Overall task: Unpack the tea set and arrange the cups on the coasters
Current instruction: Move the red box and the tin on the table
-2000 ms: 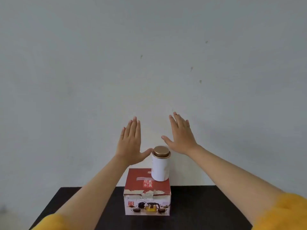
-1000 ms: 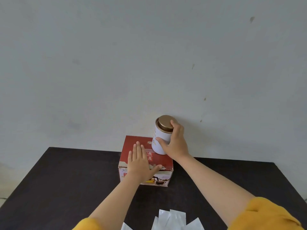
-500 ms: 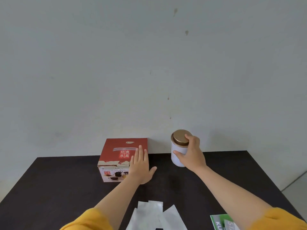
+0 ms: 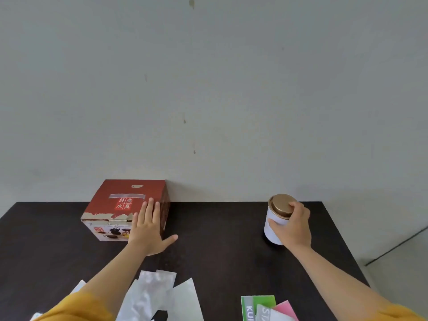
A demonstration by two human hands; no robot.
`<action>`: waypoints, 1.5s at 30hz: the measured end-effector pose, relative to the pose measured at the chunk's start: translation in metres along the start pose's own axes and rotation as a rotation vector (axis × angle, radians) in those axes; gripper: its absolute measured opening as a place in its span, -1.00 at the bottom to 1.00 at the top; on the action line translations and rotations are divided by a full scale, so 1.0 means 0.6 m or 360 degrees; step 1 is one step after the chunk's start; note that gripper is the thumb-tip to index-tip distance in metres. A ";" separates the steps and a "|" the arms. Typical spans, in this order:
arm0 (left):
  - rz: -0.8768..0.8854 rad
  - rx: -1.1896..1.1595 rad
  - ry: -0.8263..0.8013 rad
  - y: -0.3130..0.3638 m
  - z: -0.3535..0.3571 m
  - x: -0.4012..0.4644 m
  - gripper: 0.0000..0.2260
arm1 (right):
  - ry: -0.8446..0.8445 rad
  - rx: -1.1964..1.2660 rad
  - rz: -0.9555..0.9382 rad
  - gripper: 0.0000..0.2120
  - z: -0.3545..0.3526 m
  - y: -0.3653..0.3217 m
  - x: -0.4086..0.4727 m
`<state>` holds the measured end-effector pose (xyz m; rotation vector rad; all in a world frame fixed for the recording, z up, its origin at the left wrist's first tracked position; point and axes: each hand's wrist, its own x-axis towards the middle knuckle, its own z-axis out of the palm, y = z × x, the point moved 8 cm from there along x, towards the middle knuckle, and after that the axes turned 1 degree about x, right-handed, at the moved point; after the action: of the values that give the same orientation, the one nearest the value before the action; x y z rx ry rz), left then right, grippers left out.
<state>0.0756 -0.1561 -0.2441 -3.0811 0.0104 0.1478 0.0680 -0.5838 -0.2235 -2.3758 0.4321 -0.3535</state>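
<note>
- A person in yellow sleeves [image 4: 76,306] works at a dark tabletop [image 4: 220,239] set against a plain pale wall [image 4: 208,89].
- The left hand [image 4: 148,230] lies flat, fingers straight and together, thumb spread to the side, pressing on the near right corner of a red and white tea set box [image 4: 115,205]; it grips nothing.
- The box sits closed at the far edge of the tabletop, left of centre, touching or just short of the wall; Chinese characters mark its red lid and a teapot and cups are pictured on its front.
- The right hand [image 4: 293,225] curls round a white tin [image 4: 274,228] with a gold lid [image 4: 281,205], fingers at the lid's rim and thumb on the tin's side.
- The tin stands near the far right corner of the tabletop, tilted slightly; whether its base rests fully on the surface cannot be told.
- Box and tin stand well apart.
- White sachets [image 4: 157,295] lie fanned along the near edge between the forearms.
- Green, grey and pink packets [image 4: 266,308] overlap at the near edge, just inside the right forearm.
</note>
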 end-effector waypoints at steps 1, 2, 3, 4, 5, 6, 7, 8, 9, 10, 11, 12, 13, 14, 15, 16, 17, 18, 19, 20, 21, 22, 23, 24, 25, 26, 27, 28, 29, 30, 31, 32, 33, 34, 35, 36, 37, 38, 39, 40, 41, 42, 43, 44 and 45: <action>-0.0010 -0.0022 0.0011 0.001 0.001 0.001 0.06 | 0.0004 0.0017 0.0015 -0.18 -0.003 0.015 0.011; -0.0021 -0.0039 0.0021 0.001 0.003 0.001 0.07 | 0.0009 0.0033 0.0019 -0.18 -0.005 0.028 0.022; -0.0031 -0.0047 0.0034 0.001 0.004 0.002 0.08 | 0.0016 0.0044 0.0018 -0.18 -0.006 0.039 0.033; -0.0040 -0.0045 0.0043 0.000 0.005 0.003 0.10 | 0.0021 0.0053 0.0019 -0.17 -0.006 0.049 0.043; -0.0047 -0.0035 0.0047 -0.001 0.007 0.003 0.11 | 0.0024 0.0065 0.0024 -0.17 -0.006 0.057 0.052; -0.0053 -0.0022 0.0053 -0.002 0.008 0.004 0.11 | 0.0032 0.0081 0.0031 -0.17 -0.005 0.064 0.061; -0.0057 -0.0012 0.0063 -0.003 0.009 0.005 0.12 | 0.0044 0.0098 0.0037 -0.18 -0.005 0.070 0.069; -0.0058 -0.0006 0.0078 -0.003 0.010 0.006 0.11 | 0.0057 0.0111 0.0038 -0.18 -0.005 0.074 0.077; -0.0060 -0.0005 0.0092 -0.002 0.009 0.007 0.11 | 0.0068 0.0116 0.0032 -0.18 -0.005 0.077 0.085; -0.0061 -0.0006 0.0101 -0.003 0.010 0.007 0.11 | 0.0076 0.0113 0.0021 -0.18 -0.004 0.079 0.094; -0.0063 -0.0008 0.0103 -0.002 0.010 0.008 0.11 | 0.0078 0.0113 0.0016 -0.18 -0.004 0.080 0.103; -0.0065 -0.0010 0.0101 -0.002 0.010 0.008 0.10 | 0.0075 0.0120 0.0020 -0.18 -0.003 0.080 0.113; -0.0069 -0.0008 0.0095 -0.001 0.011 0.008 0.10 | 0.0067 0.0128 0.0024 -0.19 -0.002 0.080 0.122; -0.0075 -0.0003 0.0090 -0.001 0.012 0.009 0.10 | 0.0061 0.0128 0.0023 -0.19 -0.001 0.079 0.131; -0.0080 0.0003 0.0089 -0.001 0.013 0.009 0.11 | 0.0058 0.0119 0.0019 -0.19 -0.001 0.077 0.139; -0.0081 0.0008 0.0094 -0.001 0.013 0.009 0.11 | 0.0058 0.0101 0.0014 -0.19 0.000 0.076 0.145; -0.0079 0.0010 0.0102 -0.002 0.013 0.009 0.11 | 0.0057 0.0076 0.0011 -0.19 0.001 0.074 0.149; -0.0076 0.0008 0.0104 -0.003 0.013 0.009 0.11 | 0.0053 0.0048 0.0010 -0.18 0.003 0.073 0.151; -0.0074 0.0007 0.0099 -0.003 0.013 0.009 0.11 | 0.0050 0.0024 0.0011 -0.18 0.004 0.072 0.152; -0.0074 0.0005 0.0093 -0.005 0.014 0.009 0.11 | 0.0043 0.0001 0.0009 -0.17 0.004 0.072 0.153; -0.0074 0.0004 0.0096 -0.005 0.013 0.009 0.12 | 0.0026 -0.0032 0.0000 -0.17 0.004 0.072 0.153; -0.0073 0.0003 0.0102 -0.005 0.012 0.009 0.12 | -0.0004 -0.0081 -0.0014 -0.16 0.003 0.071 0.153; -0.0070 0.0002 0.0102 -0.005 0.011 0.009 0.13 | -0.0042 -0.0140 -0.0025 -0.15 0.004 0.070 0.153; -0.0068 0.0001 0.0095 -0.005 0.011 0.009 0.13 | -0.0083 -0.0201 -0.0024 -0.13 0.003 0.068 0.152; -0.0066 -0.0002 0.0088 -0.006 0.012 0.009 0.13 | -0.0119 -0.0269 -0.0015 -0.11 0.001 0.067 0.151; -0.0065 -0.0005 0.0082 -0.007 0.013 0.009 0.13 | -0.0151 -0.0358 -0.0008 -0.09 0.000 0.064 0.149; -0.0062 -0.0008 0.0078 -0.008 0.013 0.008 0.14 | -0.0185 -0.0467 -0.0004 -0.06 -0.002 0.061 0.145; -0.0057 -0.0010 0.0069 -0.008 0.013 0.008 0.15 | -0.0221 -0.0577 0.0006 -0.04 -0.004 0.056 0.139; -0.0052 -0.0008 0.0054 -0.008 0.013 0.008 0.16 | -0.0254 -0.0659 0.0019 -0.01 -0.006 0.051 0.131; -0.0050 -0.0007 0.0037 -0.006 0.014 0.008 0.16 | -0.0275 -0.0700 0.0027 0.00 -0.009 0.044 0.121; -0.0048 -0.0012 0.0020 -0.004 0.014 0.008 0.15 | -0.0276 -0.0704 0.0018 0.01 -0.011 0.034 0.108; -0.0044 -0.0019 0.0005 -0.002 0.013 0.007 0.14 | -0.0253 -0.0686 -0.0005 0.00 -0.014 0.021 0.095; -0.0038 -0.0021 -0.0008 0.000 0.011 0.007 0.14 | -0.0222 -0.0665 -0.0032 -0.02 -0.016 0.007 0.079; -0.0031 -0.0021 -0.0018 0.001 0.007 0.006 0.14 | -0.0206 -0.0655 -0.0051 -0.03 -0.016 -0.007 0.060; -0.0018 -0.0023 -0.0036 0.002 0.003 0.004 0.14 | -0.0212 -0.0657 -0.0060 -0.05 -0.013 -0.023 0.039; 0.0000 -0.0032 -0.0072 0.002 0.000 0.004 0.14 | -0.0231 -0.0670 -0.0062 -0.07 -0.007 -0.040 0.017; 0.0015 -0.0050 -0.0128 0.003 -0.004 0.003 0.14 | -0.0259 -0.0687 -0.0065 -0.10 0.002 -0.057 -0.007; 0.0026 -0.0080 -0.0191 0.005 -0.008 0.003 0.13 | -0.0294 -0.0696 -0.0074 -0.13 0.013 -0.077 -0.030; 0.0035 -0.0126 -0.0254 0.006 -0.013 0.005 0.11 | -0.0328 -0.0691 -0.0096 -0.16 0.027 -0.099 -0.054; 0.0049 -0.0193 -0.0306 0.007 -0.019 0.006 0.10 | -0.0356 -0.0676 -0.0130 -0.19 0.041 -0.122 -0.076; 0.0064 -0.0281 -0.0349 0.005 -0.025 0.008 0.07 | -0.0382 -0.0659 -0.0172 -0.22 0.058 -0.145 -0.096; 0.0088 -0.0386 -0.0381 0.002 -0.031 0.011 0.04 | -0.0415 -0.0645 -0.0213 -0.24 0.076 -0.169 -0.116; 0.0114 -0.0517 -0.0408 -0.004 -0.037 0.012 0.00 | -0.0462 -0.0638 -0.0254 -0.26 0.096 -0.192 -0.135; 0.0135 -0.0679 -0.0426 -0.012 -0.043 0.012 -0.06 | -0.0519 -0.0639 -0.0296 -0.27 0.118 -0.214 -0.154; 0.0151 -0.0859 -0.0432 -0.021 -0.050 0.011 -0.11 | -0.0578 -0.0641 -0.0332 -0.28 0.142 -0.236 -0.173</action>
<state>0.0849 -0.1451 -0.2144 -3.5598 0.1240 0.6776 0.0344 -0.3926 -0.2040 -2.8109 0.0876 0.0884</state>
